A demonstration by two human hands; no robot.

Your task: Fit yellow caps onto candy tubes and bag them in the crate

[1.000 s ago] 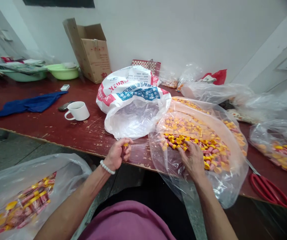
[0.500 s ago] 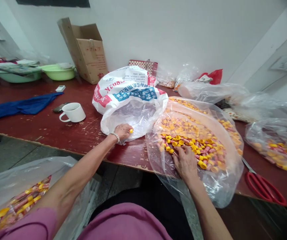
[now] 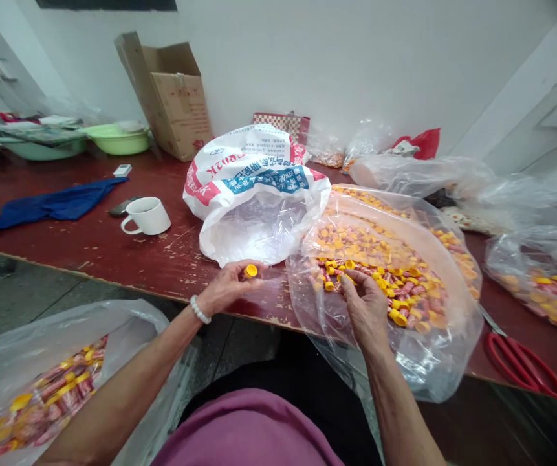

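Note:
My left hand (image 3: 232, 285), with a beaded bracelet at its wrist, is closed on a small yellow cap (image 3: 251, 271) whose round open end faces me. Whether a tube is joined to it is hidden by the fingers. Just behind it gapes the mouth of a white printed sack (image 3: 253, 226). At the opening of a clear plastic bag (image 3: 317, 317), my right hand (image 3: 368, 304) pinches a yellow-capped piece between thumb and fingers. Around those fingers lie many red-patterned little tubes with yellow caps (image 3: 399, 317), heaped inside the bag.
A white mug (image 3: 147, 217) and blue cloth (image 3: 59, 202) are on the left of the red table (image 3: 94, 259). Red-handled scissors (image 3: 525, 366) lie at right, near another bag (image 3: 545, 285). Below left is a bag of capped tubes (image 3: 65, 395). A cardboard box (image 3: 181, 110) stands behind.
My left hand has come back from the white sack's mouth toward the table's front edge, turning the cap to face me. My right hand's thumb and fingers have closed on a piece.

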